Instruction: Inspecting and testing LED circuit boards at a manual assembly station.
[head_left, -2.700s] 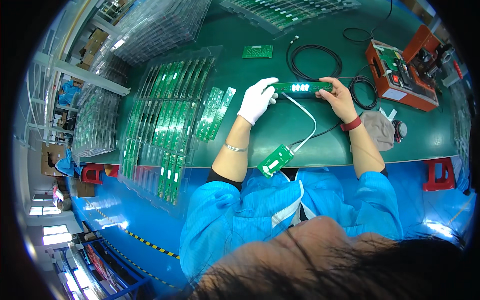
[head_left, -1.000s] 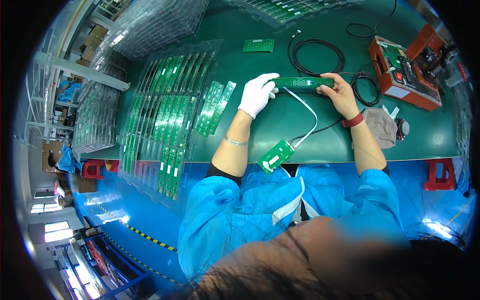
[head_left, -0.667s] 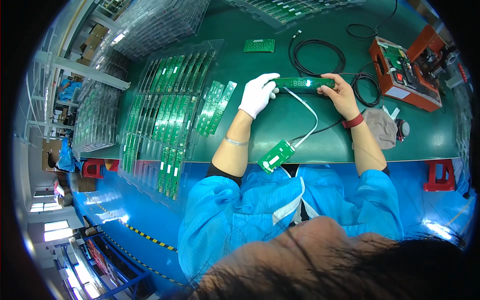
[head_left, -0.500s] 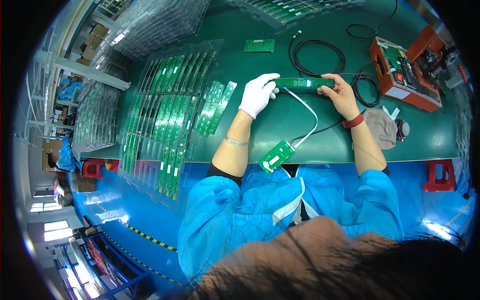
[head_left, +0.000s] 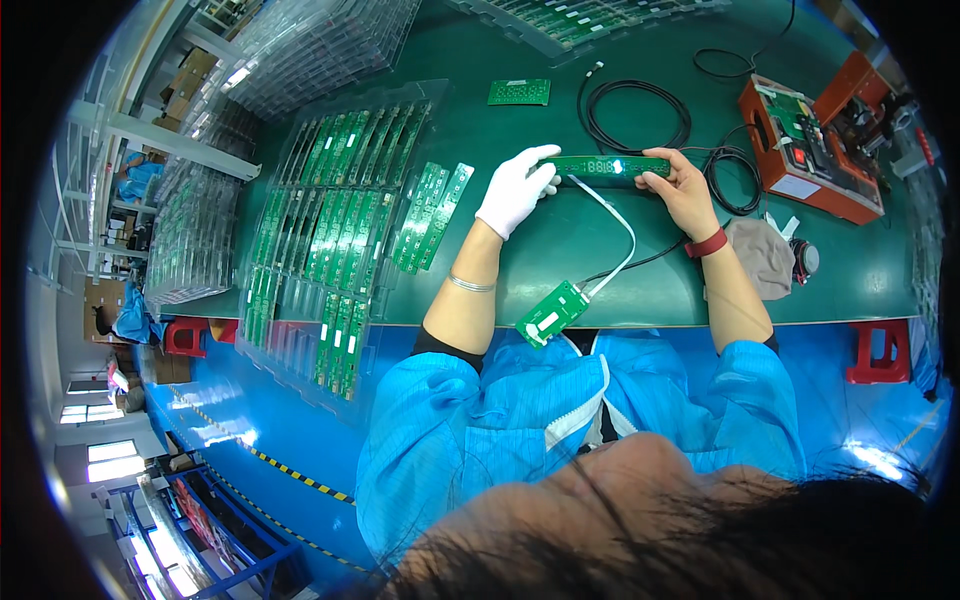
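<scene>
Between my hands is a long, narrow green circuit board (head_left: 592,167) with a lit digit display. My left hand (head_left: 514,190), in a white glove, closes on its left end. The bare fingers of my right hand (head_left: 683,192) pinch the right end. From the board a white ribbon cable (head_left: 622,222) curves down to a smaller green circuit board (head_left: 553,312) at the table's near edge. A black cable also runs to that smaller board. Left of my gloved hand, two loose strip boards (head_left: 432,218) lie side by side on the green table (head_left: 470,120).
Clear trays (head_left: 318,215) with several green boards lie at the left, beside tall stacks of trays (head_left: 300,50). Another board (head_left: 519,92) lies farther back. At the right are coiled black cable (head_left: 640,112), an orange-red fixture (head_left: 815,150) and a grey-brown cloth (head_left: 760,257).
My gloved left hand has shifted very slightly at the board's left end. The lit board and my right hand stay in place.
</scene>
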